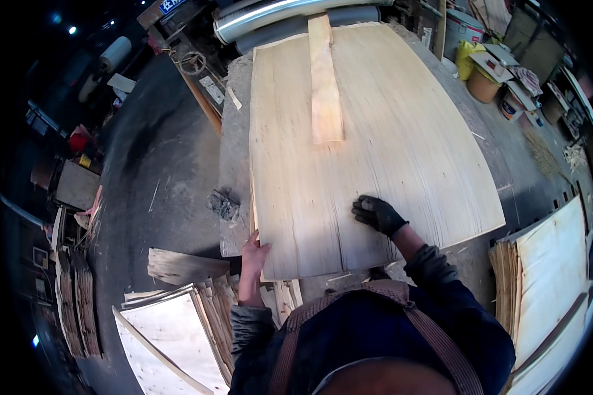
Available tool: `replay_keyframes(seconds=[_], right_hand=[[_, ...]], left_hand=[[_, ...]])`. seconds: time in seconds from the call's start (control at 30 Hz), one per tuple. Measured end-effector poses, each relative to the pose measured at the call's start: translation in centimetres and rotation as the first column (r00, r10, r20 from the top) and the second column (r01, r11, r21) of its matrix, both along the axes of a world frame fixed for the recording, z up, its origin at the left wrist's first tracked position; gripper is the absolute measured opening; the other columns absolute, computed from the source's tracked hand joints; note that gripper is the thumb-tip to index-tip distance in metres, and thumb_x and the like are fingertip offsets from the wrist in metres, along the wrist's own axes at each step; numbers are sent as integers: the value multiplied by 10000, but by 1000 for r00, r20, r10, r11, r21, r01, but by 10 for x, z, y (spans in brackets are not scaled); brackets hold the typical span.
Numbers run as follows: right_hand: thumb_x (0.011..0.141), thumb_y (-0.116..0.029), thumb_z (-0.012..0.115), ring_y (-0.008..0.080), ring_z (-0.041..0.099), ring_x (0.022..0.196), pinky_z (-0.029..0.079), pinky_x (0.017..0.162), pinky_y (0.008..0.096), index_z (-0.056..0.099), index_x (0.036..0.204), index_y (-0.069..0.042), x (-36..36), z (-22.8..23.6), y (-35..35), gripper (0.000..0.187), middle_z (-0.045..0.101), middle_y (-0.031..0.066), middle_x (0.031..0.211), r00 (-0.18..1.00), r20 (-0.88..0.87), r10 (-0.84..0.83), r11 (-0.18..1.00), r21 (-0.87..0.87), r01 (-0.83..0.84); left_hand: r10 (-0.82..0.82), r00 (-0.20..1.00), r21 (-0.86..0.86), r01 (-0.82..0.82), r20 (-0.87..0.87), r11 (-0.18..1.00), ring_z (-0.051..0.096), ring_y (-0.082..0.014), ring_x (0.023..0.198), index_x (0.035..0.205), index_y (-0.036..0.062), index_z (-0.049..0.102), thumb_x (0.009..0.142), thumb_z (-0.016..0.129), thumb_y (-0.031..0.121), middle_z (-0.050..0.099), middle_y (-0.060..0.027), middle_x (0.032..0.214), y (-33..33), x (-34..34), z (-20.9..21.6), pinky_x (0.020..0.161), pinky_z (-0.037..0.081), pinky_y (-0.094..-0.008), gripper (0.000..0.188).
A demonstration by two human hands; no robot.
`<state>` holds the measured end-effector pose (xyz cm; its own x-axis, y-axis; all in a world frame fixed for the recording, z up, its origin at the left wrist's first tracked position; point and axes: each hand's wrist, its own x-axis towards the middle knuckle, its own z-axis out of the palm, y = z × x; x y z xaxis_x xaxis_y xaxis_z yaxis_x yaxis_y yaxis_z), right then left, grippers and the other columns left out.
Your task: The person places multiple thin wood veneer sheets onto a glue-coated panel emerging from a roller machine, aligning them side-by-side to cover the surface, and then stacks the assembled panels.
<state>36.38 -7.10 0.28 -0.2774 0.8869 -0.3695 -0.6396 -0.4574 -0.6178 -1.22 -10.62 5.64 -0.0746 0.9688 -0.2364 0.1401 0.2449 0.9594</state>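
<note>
A large pale wood veneer sheet [402, 171] lies in front of me, its far end close to the metal rollers. On top of it rests a narrow veneer strip [325, 92], reaching from the rollers toward the sheet's middle. My left hand [253, 258], bare, pinches the sheet's near left edge, with the fingers partly hidden at the edge. My right hand [377, 214], in a black glove, lies on the near part of the sheet with its fingers stretched out and nothing visible in them.
Shiny metal rollers [277, 20] span the far end. Stacked veneer sheets [168, 329] stand at my near left, and another veneer stack [547, 263] at the right. A handwheel [192, 62] is at the far left. A brown bucket [484, 84] stands far right.
</note>
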Motion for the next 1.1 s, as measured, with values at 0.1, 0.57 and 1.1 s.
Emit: replay_keyframes(seconds=[0.1, 0.57, 1.1], right_hand=[[847, -144, 523, 300, 509, 1067, 430, 887, 441, 504, 1062, -55, -2, 1, 26, 233, 540, 139, 1123, 999, -37, 16, 999, -30, -17], [872, -178, 511, 309, 545, 1005, 477, 849, 458, 462, 1031, 23, -44, -17, 302, 260, 543, 203, 1077, 863, -238, -446, 891, -210, 403], [832, -163, 548, 345, 543, 1012, 428, 884, 470, 488, 1123, -27, -2, 10, -75, 327, 547, 192, 1106, 914, -309, 262, 944, -114, -309]], left_hand=[[-37, 997, 0, 37, 65, 999, 557, -108, 844, 1146, -19, 503, 761, 468, -81, 593, -71, 990, 1, -6, -6, 741, 444, -230, 392], [133, 958, -183, -88, 254, 979, 541, -160, 969, 1225, 22, 448, 763, 497, -89, 560, -62, 1107, -10, -4, 25, 837, 428, -263, 478], [-46, 922, 36, 35, 383, 999, 431, -176, 1153, 1325, 29, 325, 698, 481, -105, 422, -91, 1299, -5, 5, 74, 956, 341, -286, 659]])
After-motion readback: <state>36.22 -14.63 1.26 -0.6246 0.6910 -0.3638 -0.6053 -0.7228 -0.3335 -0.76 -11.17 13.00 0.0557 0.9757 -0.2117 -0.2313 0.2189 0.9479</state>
